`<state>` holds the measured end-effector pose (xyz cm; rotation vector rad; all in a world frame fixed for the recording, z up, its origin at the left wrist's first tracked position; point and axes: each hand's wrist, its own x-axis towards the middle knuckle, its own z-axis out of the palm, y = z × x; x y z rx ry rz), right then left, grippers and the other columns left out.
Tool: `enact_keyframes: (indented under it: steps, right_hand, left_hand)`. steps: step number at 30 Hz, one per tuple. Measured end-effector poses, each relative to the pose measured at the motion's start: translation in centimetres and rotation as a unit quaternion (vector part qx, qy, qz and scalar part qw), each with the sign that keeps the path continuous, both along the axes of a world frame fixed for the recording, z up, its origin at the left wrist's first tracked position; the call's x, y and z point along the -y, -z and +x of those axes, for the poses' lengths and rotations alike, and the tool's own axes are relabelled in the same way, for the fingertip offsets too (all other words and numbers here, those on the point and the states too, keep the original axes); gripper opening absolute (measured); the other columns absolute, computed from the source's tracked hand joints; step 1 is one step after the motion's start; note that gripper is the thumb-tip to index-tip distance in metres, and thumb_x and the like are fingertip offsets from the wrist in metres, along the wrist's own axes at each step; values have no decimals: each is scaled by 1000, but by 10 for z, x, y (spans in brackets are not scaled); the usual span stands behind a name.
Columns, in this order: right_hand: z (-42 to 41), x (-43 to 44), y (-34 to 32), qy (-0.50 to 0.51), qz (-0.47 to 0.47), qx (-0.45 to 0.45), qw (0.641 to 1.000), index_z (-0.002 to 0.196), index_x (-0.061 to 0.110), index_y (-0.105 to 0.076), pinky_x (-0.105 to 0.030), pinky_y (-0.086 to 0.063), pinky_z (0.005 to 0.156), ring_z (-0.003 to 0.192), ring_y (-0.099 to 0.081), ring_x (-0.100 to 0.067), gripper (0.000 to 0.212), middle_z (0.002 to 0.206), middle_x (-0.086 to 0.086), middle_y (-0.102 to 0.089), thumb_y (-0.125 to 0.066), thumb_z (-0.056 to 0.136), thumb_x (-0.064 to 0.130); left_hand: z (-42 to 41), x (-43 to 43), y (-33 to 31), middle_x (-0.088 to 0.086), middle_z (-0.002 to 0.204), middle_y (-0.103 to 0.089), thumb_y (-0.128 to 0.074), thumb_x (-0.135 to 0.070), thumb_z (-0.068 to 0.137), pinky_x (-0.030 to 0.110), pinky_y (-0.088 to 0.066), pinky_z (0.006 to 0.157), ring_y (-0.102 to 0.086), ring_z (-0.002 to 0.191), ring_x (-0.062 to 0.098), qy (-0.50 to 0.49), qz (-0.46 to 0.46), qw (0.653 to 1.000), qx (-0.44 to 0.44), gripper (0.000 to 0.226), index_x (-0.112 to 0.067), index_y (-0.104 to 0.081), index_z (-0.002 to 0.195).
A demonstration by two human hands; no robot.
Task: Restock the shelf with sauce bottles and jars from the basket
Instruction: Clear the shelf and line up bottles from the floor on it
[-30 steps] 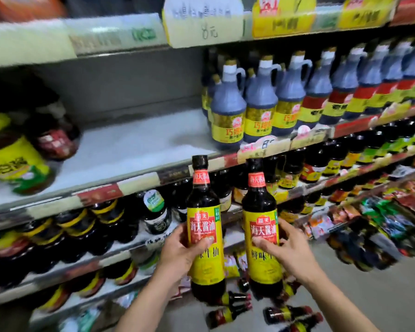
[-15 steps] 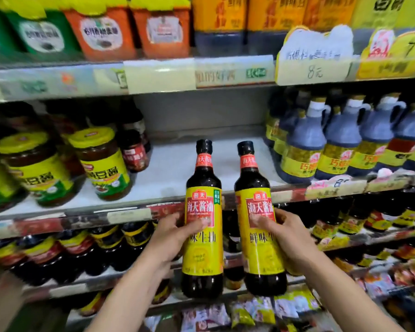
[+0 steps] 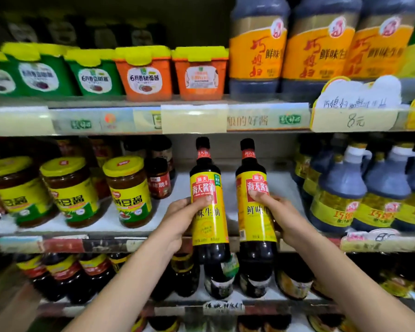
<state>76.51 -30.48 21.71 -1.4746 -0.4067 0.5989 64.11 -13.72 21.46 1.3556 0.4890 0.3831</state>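
The left hand (image 3: 180,219) is curled tight round the left bottle (image 3: 209,226) and the right hand (image 3: 280,216) round the right bottle (image 3: 254,226), thumbs on the red label patches. Both bottles are upright, side by side but apart, in front of the shelf's (image 3: 180,185) bare middle, their bottoms below its front edge. On that shelf, jars (image 3: 127,192) stand left of the gap and jugs (image 3: 340,195) right.

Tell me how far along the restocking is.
Done: no soy sauce bottle stands yet in the middle shelf's bare gap between the yellow-lidded jars and the handled jugs. In hand: the left grip holds the left bottle, the right grip the right bottle, both upright before that gap. Left: setting both down; the basket is out of view, so the remainder is unknown.
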Motion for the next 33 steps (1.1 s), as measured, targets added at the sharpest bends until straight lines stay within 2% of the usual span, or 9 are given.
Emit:
enact_keyframes:
  steps: [4,9,14,16,19,24,29,31,33]
  right_hand:
    - [20,-19,-9,10,-3,24,1000,91,12,-64,-23,-51,52,62,-70,-15,27,72,-2,-73,-72,74,32]
    - [44,-33,-17,21,17,42,999,88,14,-63,-19,-50,45,59,-69,-12,23,66,2,-72,-75,73,26]
    - [59,-41,-15,44,29,55,997,83,19,-60,-16,-48,43,56,-68,-8,24,65,6,-70,-77,69,27]
    - [63,-43,-12,44,33,63,997,85,18,-62,-16,-48,44,57,-68,-8,24,67,6,-71,-77,68,24]
    - [69,-45,-9,38,32,78,996,86,18,-63,-14,-48,47,59,-68,-5,25,68,9,-71,-79,66,20]
    - [74,-47,-5,26,24,114,993,86,23,-61,-21,-49,62,73,-67,-6,33,84,7,-69,-82,61,19]
    - [74,-50,-6,3,27,135,990,90,27,-59,-22,-49,67,83,-66,-8,53,91,7,-68,-81,42,35]
    - [75,-51,-4,-5,31,138,990,90,29,-58,-19,-48,65,83,-65,-4,55,91,11,-67,-81,40,34]
    - [76,-53,-1,-11,34,144,989,92,30,-57,-18,-48,67,85,-65,-3,57,93,11,-67,-82,40,33]
  left_hand:
    - [25,-17,-7,-2,69,-72,-72,-19,73,14,-49,50,-67,58,6,-24,22,999,14,11,-16,-67,82]
    - [50,-39,-14,2,88,-68,-75,-11,70,20,-49,64,-65,73,11,-54,61,996,42,35,-13,-61,102]
    - [65,-54,-9,-1,91,-68,-79,-10,65,24,-49,67,-65,79,10,-58,79,994,52,35,-22,-61,92]
    - [70,-58,-6,-4,91,-68,-80,-11,63,21,-49,65,-65,79,6,-68,97,992,51,36,-25,-61,90]
    - [74,-62,-1,-7,93,-68,-81,-12,61,12,-48,60,-65,77,-1,-64,107,990,60,43,-25,-60,96]
    - [76,-65,5,-10,89,-68,-80,-5,61,10,-49,57,-66,74,-5,-59,120,988,80,46,-26,-60,97]
    - [79,-65,6,-13,90,-66,-81,-2,59,8,-48,59,-64,75,-10,-53,146,984,82,52,-27,-58,99]
    - [79,-66,7,-12,90,-66,-81,0,58,7,-48,60,-63,75,-10,-51,156,983,85,57,-21,-57,107]
    - [78,-67,9,-14,89,-66,-81,2,57,6,-47,59,-63,75,-11,-50,168,981,84,59,-23,-57,105]
